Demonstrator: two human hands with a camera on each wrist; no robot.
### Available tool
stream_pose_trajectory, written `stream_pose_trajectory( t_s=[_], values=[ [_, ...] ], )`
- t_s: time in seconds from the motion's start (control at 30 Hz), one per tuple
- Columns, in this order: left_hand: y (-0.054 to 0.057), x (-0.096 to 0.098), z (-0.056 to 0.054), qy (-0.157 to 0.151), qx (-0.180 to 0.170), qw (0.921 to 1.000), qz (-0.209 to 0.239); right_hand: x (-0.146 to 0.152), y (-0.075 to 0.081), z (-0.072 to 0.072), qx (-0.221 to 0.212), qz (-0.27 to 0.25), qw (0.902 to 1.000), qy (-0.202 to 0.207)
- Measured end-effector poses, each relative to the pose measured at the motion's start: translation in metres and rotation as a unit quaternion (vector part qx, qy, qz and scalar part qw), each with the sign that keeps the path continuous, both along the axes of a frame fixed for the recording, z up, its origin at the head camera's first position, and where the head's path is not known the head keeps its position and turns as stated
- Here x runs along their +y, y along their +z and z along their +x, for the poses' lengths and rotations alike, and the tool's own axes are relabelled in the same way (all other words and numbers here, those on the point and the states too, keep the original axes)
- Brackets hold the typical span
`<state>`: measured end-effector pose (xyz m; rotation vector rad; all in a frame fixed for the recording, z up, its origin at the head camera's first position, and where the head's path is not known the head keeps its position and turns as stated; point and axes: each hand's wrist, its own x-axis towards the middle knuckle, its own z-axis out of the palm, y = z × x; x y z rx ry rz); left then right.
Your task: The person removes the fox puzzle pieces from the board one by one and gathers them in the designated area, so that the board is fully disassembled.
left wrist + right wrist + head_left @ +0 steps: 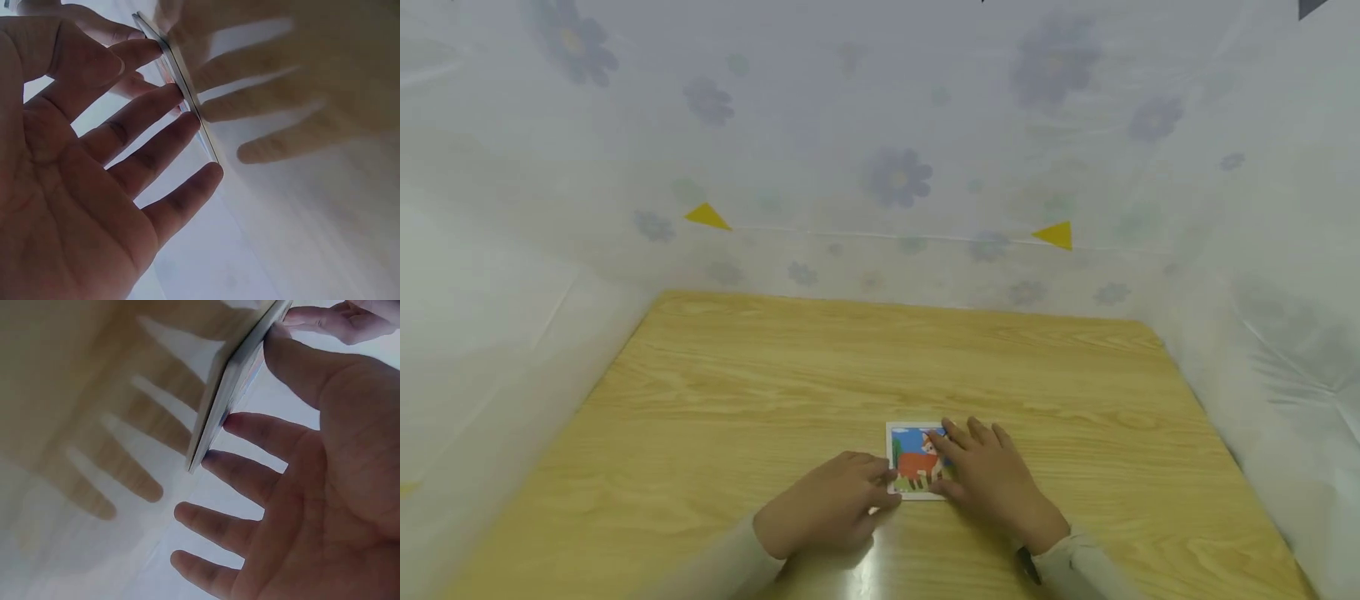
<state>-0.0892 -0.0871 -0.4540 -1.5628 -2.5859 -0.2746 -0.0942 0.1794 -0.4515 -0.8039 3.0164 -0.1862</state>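
Note:
A small square picture board with a white border lies flat on the wooden table, showing a cartoon animal on a blue, red and green ground. My left hand touches its left edge; in the left wrist view several extended fingertips meet the board's thin side. From the right, my right hand rests over the picture's right part with fingers spread. The right wrist view shows its thumb and two fingers touching the board, while the other two fingers reach past its corner. The picture's right side is partly covered.
The light wooden table is glossy and reflects the hands. Pale flower-printed sheeting rises behind it and on both sides. Two yellow triangles mark the back sheet. A dark band shows at the right wrist.

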Motion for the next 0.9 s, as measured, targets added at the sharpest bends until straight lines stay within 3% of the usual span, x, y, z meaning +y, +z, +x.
stream_pose_trajectory(
  t_s=[0.27,0.43,0.57,0.67,0.8,0.9],
  values=[
    [-0.003,-0.018,0.011,-0.019,0.035,0.9973,0.062,-0.016,0.000,0.009,-0.017,-0.005,0.9998,0.002],
    [0.000,-0.019,0.004,-0.014,0.004,0.9957,0.091,-0.018,0.003,0.006,-0.011,0.001,0.9999,0.007],
    [0.003,-0.020,-0.013,0.046,-0.014,0.9953,0.085,-0.019,0.005,0.003,-0.004,-0.007,0.9998,0.017],
    [0.004,-0.020,-0.024,0.105,-0.028,0.9928,0.050,-0.019,0.006,-0.001,0.026,-0.018,0.9989,0.035],
    [0.003,-0.019,-0.032,0.142,-0.073,0.9871,0.007,-0.025,0.009,-0.009,0.064,-0.043,0.9953,0.058],
    [0.003,-0.017,-0.034,0.147,-0.097,0.9839,-0.026,-0.033,0.014,-0.018,0.012,-0.088,0.9938,0.067]
  ],
)
